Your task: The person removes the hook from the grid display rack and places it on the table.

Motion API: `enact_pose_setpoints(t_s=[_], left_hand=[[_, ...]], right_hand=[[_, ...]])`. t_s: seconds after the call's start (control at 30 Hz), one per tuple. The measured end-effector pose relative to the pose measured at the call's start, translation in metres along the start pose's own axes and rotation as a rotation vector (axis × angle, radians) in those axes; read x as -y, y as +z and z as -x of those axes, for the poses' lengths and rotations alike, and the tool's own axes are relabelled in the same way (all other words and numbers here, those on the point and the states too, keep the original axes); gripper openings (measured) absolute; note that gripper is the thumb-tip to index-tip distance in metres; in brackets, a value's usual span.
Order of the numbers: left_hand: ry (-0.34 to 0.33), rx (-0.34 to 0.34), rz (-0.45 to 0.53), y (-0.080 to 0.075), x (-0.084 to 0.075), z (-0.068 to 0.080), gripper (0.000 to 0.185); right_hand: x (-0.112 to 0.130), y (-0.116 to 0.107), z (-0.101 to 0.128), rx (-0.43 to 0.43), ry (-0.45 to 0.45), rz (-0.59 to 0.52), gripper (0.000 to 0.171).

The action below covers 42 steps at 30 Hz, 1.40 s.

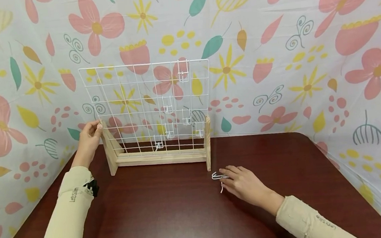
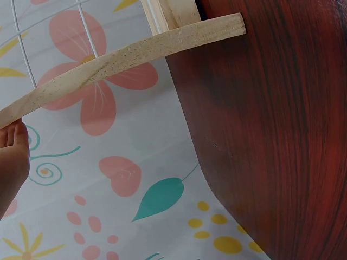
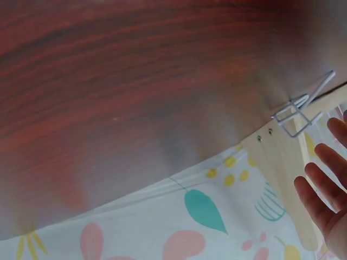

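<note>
Right hand [image 1: 246, 184] is lying flat on the table [image 1: 172, 216], fingers [image 1: 231, 170] straight and relaxed, gripping nothing. A white wire hook [image 1: 218, 177] is lying on the table at the fingertips, touching or just short of them; cannot tell which. Its long axis is running roughly left-right, free end pointing left, away from the fingers, with a short leg trailing toward the near edge. It is sitting just in front of the rack's right foot [image 1: 208, 144].

Farther back, left hand [image 1: 89, 138] is holding the rack's [image 1: 148, 107] left edge, fingers curling round the post. Several hooks [image 1: 167, 108] are hanging on the grid.
</note>
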<state>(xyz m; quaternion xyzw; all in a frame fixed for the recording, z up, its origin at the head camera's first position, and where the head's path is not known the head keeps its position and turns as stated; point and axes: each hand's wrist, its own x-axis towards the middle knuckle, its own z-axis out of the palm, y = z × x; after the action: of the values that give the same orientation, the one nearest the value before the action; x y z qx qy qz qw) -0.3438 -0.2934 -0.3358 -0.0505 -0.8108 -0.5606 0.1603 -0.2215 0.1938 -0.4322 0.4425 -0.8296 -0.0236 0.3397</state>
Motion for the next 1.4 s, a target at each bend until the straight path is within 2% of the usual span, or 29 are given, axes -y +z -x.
enact_pose_setpoints(t_s=[0.17,0.37,0.53,0.77,1.13,1.3,1.4], left_hand=[[0.003,0.005,-0.006,0.001,0.000,0.001,0.050],[-0.005,0.011,0.005,0.002,0.001,0.000,0.051],[-0.013,0.022,0.002,0.002,0.000,-0.002,0.051],[0.003,0.004,-0.001,0.002,-0.001,-0.003,0.050],[-0.003,0.022,0.010,0.000,0.001,0.002,0.053],[-0.003,0.019,0.011,0.000,-0.001,0.002,0.052],[0.006,0.006,0.003,0.001,-0.001,0.004,0.053]], right_hand=[[0.001,-0.003,-0.002,0.006,0.032,-0.021,0.013],[0.001,-0.006,-0.007,-0.024,0.081,-0.046,0.015],[0.001,-0.007,-0.017,-0.110,0.136,-0.076,0.020],[0.001,-0.006,-0.036,-0.263,0.206,-0.124,0.016],[0.010,-0.013,-0.071,-0.372,0.501,-0.270,0.031],[0.017,-0.017,-0.088,-0.316,0.673,-0.382,0.036],[0.022,-0.018,-0.097,-0.279,0.745,-0.450,0.039]])
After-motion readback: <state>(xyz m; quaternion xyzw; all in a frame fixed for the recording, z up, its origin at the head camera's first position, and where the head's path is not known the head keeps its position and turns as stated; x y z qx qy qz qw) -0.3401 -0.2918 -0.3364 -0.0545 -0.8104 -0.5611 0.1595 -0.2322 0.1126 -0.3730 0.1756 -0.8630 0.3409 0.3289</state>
